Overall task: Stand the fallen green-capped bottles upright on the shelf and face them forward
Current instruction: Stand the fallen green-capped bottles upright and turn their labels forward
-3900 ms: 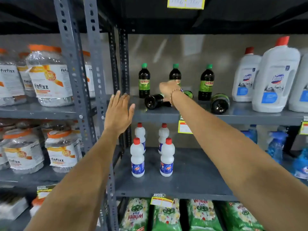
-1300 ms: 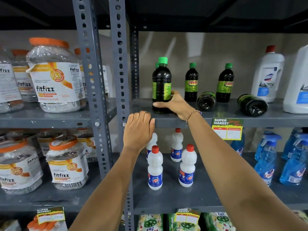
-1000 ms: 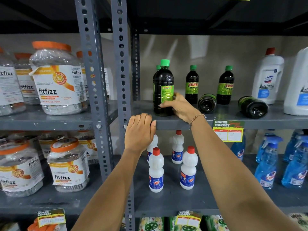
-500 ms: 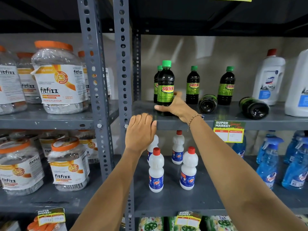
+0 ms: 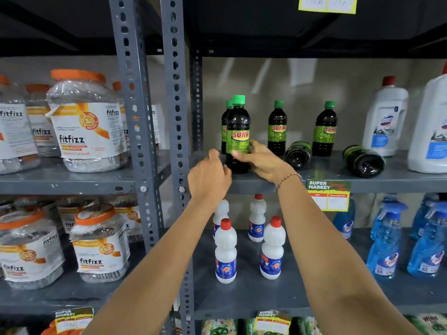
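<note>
A dark plastic bottle with a green cap and a green "SUNNY" label (image 5: 237,134) is standing upright at the front edge of the grey metal shelf (image 5: 399,182), its label facing forward. The right hand (image 5: 262,159) is wrapping around the lower part of this front bottle from its right side, thumb lying across the bottom of the label and fingers curling behind. The left hand (image 5: 210,178) is hovering just left of the same bottle, fingers loosely curled and slightly parted; whether its fingertips are touching the bottle's base cannot be told. A beaded bracelet (image 5: 289,178) is sitting on the right wrist.

Directly behind the front bottle, a second upright green-capped bottle (image 5: 225,124) is showing only partly. To the right of the front bottle, two more upright green-capped bottles (image 5: 277,128) (image 5: 324,129) are standing further back, labels turned somewhat to the right. Between those two, a fallen dark bottle (image 5: 298,155) is lying on its side with its base pointing forward. Further right of the front bottle, another fallen dark bottle (image 5: 364,161) is lying the same way, near a white jug with a red cap (image 5: 384,117).

On the shelf below the front bottle, small white bottles with red caps (image 5: 225,250) are standing upright. Left of the front bottle, beyond the perforated grey uprights (image 5: 175,117), clear plastic jars with orange lids (image 5: 84,119) are filling the neighbouring shelf.
</note>
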Action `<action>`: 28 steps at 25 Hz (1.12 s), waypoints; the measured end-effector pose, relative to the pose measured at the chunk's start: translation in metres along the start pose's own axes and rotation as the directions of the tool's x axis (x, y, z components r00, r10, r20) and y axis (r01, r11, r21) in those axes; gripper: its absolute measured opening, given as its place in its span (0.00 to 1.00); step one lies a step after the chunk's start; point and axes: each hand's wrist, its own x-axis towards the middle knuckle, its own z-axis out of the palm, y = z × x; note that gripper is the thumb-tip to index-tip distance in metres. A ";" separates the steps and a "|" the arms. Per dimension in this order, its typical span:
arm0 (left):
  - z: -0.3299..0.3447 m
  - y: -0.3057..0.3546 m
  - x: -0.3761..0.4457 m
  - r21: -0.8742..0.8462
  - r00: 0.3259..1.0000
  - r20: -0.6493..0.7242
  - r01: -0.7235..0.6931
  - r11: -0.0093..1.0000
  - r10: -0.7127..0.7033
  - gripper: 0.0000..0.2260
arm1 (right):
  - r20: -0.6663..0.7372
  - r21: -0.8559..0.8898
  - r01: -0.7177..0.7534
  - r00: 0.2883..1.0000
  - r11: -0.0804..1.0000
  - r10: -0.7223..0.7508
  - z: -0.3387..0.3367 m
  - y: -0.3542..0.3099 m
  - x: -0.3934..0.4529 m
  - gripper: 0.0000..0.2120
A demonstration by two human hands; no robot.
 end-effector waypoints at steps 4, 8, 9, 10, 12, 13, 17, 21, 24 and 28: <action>-0.010 0.009 0.044 -0.513 0.831 0.555 0.385 0.767 -0.046 0.23 | 0.086 0.066 -0.029 0.996 0.997 0.023 -0.011 0.000 -0.002 0.29; 0.000 -0.002 0.052 -0.629 0.804 0.595 0.463 0.624 0.004 0.20 | 0.019 -0.024 -0.020 1.000 1.000 0.020 -0.007 0.002 -0.001 0.26; 0.002 -0.003 0.052 -0.622 0.821 0.571 0.455 0.637 -0.029 0.20 | -0.005 -0.047 -0.014 1.000 0.999 0.014 -0.005 0.003 0.000 0.27; 0.004 -0.004 0.052 -0.606 0.834 0.548 0.446 0.659 -0.061 0.21 | -0.021 -0.076 -0.011 1.000 0.997 0.009 -0.004 0.002 0.001 0.27; 0.004 -0.006 0.054 -0.558 0.843 0.529 0.433 0.708 -0.099 0.21 | -0.035 -0.114 -0.006 0.999 0.993 0.002 -0.001 0.002 0.001 0.27; 0.004 -0.006 0.054 -0.543 0.841 0.531 0.431 0.720 -0.102 0.21 | -0.033 -0.125 -0.003 0.999 0.992 -0.001 0.001 0.001 0.000 0.26; 0.001 -0.007 0.052 -0.524 0.835 0.542 0.424 0.739 -0.094 0.23 | -0.005 -0.172 0.015 1.000 0.985 -0.016 0.004 -0.002 -0.005 0.25; -0.005 -0.010 0.049 -0.532 0.830 0.553 0.416 0.738 -0.070 0.23 | 0.010 -0.222 0.024 1.000 0.975 -0.023 0.005 -0.004 -0.010 0.25; -0.011 -0.010 0.043 -0.567 0.834 0.551 0.395 0.723 -0.024 0.22 | 0.008 -0.249 0.045 0.999 0.967 -0.045 0.006 -0.004 -0.016 0.24; -0.017 -0.006 0.033 -0.618 0.844 0.536 0.375 0.691 0.023 0.20 | -0.011 -0.273 0.068 0.997 0.960 -0.074 0.005 -0.002 -0.023 0.23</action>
